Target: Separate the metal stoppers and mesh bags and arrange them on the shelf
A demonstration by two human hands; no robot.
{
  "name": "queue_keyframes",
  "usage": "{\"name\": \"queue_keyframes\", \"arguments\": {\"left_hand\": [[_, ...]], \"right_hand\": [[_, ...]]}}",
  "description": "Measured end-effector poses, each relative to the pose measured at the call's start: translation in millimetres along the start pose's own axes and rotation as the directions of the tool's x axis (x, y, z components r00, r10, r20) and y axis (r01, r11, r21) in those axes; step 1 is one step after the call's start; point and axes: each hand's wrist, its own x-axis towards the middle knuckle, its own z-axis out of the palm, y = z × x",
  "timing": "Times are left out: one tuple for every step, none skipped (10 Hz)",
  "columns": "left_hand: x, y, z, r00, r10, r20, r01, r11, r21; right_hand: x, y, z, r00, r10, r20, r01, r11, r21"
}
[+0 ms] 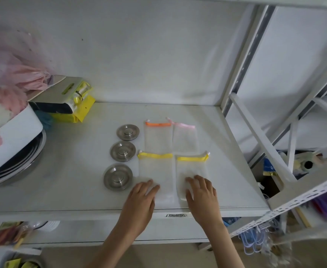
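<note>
Three round metal stoppers lie in a column on the white shelf (71, 190): a far stopper (128, 132), a middle stopper (122, 151) and a near stopper (118, 176). To their right, several white mesh bags lie flat in a two-by-two block: an orange-trimmed bag (158, 138), a pink-trimmed bag (184, 138) and two yellow-trimmed bags (155, 171) (192, 167). My left hand (142, 194) rests flat on the near edge of the left yellow bag. My right hand (200, 192) lies flat on the right yellow bag. Neither hand grips anything.
A white tub (9, 136) with pink fabric sits on stacked metal pans at the left. A yellow packaged item (75, 101) stands behind it. The shelf's upright post (236, 78) and slanted braces stand at the right, with clutter on lower shelves.
</note>
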Motion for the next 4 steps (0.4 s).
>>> {"name": "queue_keyframes", "arguments": {"left_hand": [[-0.6,3.5,-3.9,1.000,-0.007,0.013,0.007,1.000,0.010],[-1.2,5.1,-4.5,0.999,-0.014,0.031,0.013,0.999,0.039],[-0.6,4.9,-8.6,0.999,-0.023,0.034,0.020,0.997,0.074],[0.4,3.7,-20.4,0.999,-0.030,0.020,0.029,0.997,0.069]], "right_hand": [[0.2,-2.6,0.3,1.000,0.003,-0.010,-0.003,1.000,0.000],[0.2,-6.3,-2.2,1.000,0.003,-0.001,-0.003,1.000,-0.016],[0.0,-7.7,-8.4,1.000,-0.003,-0.007,0.003,1.000,-0.016],[-1.5,-15.4,-25.4,0.999,-0.009,-0.051,0.010,1.000,0.002]]}}
